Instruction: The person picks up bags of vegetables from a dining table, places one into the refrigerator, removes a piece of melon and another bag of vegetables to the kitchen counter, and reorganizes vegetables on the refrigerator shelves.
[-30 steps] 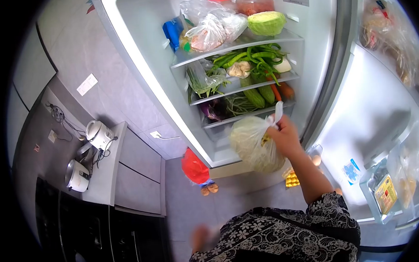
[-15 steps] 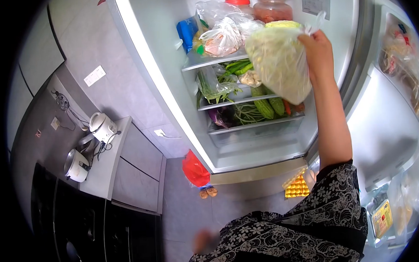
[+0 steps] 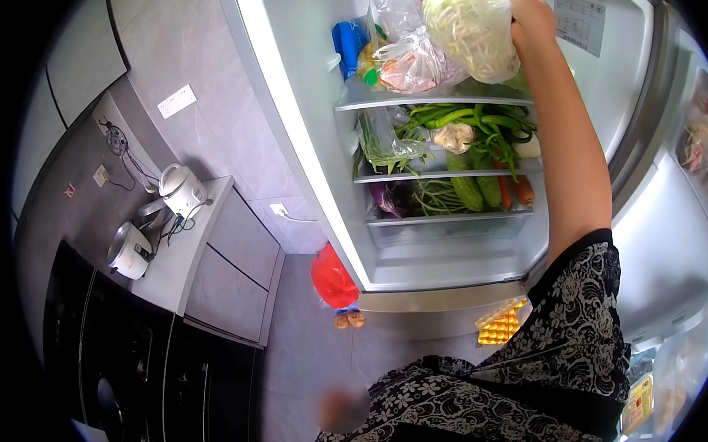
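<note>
My right hand (image 3: pixel 528 14) grips the neck of a clear plastic bag of bean sprouts (image 3: pixel 476 37), pale and stringy, held at the fridge's upper shelf (image 3: pixel 443 99). Beside it on that shelf lies a knotted clear bag with pinkish contents (image 3: pixel 411 67). Further left stands a blue package (image 3: pixel 351 48). My left hand (image 3: pixel 339 410) is low by my body, blurred, its fingers not readable.
Lower shelves hold green peppers (image 3: pixel 444 115), cucumbers (image 3: pixel 468 192), an eggplant (image 3: pixel 384 198) and carrots (image 3: pixel 522 190). The fridge door (image 3: pixel 651 249) stands wide on the right. A red bag (image 3: pixel 332 276) and yellow egg tray (image 3: pixel 500 326) are on the floor.
My right hand has raised the bag of bean sprouts, bringing the peppers and cucumbers into fuller view. The camera view has shifted, and my left hand stays low.
</note>
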Tool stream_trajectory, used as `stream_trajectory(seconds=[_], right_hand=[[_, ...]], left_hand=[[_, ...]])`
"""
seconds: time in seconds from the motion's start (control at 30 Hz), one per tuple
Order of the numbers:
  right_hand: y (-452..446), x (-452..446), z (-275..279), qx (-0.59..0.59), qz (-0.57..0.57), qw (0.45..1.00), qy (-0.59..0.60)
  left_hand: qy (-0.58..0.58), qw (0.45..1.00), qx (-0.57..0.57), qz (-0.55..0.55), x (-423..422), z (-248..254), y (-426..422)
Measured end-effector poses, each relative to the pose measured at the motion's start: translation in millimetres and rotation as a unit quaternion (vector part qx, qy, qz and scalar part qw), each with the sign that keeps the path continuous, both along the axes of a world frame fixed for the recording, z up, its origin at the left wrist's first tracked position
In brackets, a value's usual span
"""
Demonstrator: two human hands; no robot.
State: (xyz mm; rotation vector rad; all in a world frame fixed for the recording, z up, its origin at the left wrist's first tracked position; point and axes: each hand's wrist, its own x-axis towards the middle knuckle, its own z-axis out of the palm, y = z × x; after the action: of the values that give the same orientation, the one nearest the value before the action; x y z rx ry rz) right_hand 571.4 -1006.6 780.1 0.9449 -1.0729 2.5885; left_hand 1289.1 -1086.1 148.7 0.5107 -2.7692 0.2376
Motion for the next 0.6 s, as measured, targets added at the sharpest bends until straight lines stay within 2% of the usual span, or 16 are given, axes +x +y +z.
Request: stream_trajectory(seconds=[0.03,0.1,0.17,0.2,0.27,0.37,0.4,0.47,0.6], right_hand=[[-5,-4,0,-0.03,0.018,0.998,0.051],[-19,-22,1,-0.06,-0.004,0.996,0.061],[-30,-55,2,-0.16,0.112,0.981,0.022],[-32,-54,3,-0.16,0.113,0.98,0.022],[-42,-50,5,-0.095,0.039,0.994,-0.027],[-58,-39,8,0.004,-0.075,0.992,-0.101],[-60,-34,10,0.004,-0.075,0.992,-0.101],[-63,-25,13,-0.079,-0.031,0.994,-0.067],[-65,-10,11,-0.073,0.017,0.996,-0.039]], left_hand=[[0.019,0.999,-0.044,-0.007,-3,3,0],[0.062,0.987,-0.147,-0.017,-8,8,1],[0.108,0.961,-0.253,-0.008,-18,12,-1],[0.126,0.947,-0.296,0.001,-24,14,-1],[0.161,0.916,-0.367,0.024,-32,18,-1],[0.194,0.881,-0.429,0.056,-44,22,-3],[0.204,0.871,-0.443,0.063,-47,23,-1],[0.221,0.851,-0.469,0.081,-52,26,-2],[0.246,0.82,-0.505,0.112,-59,30,-2]])
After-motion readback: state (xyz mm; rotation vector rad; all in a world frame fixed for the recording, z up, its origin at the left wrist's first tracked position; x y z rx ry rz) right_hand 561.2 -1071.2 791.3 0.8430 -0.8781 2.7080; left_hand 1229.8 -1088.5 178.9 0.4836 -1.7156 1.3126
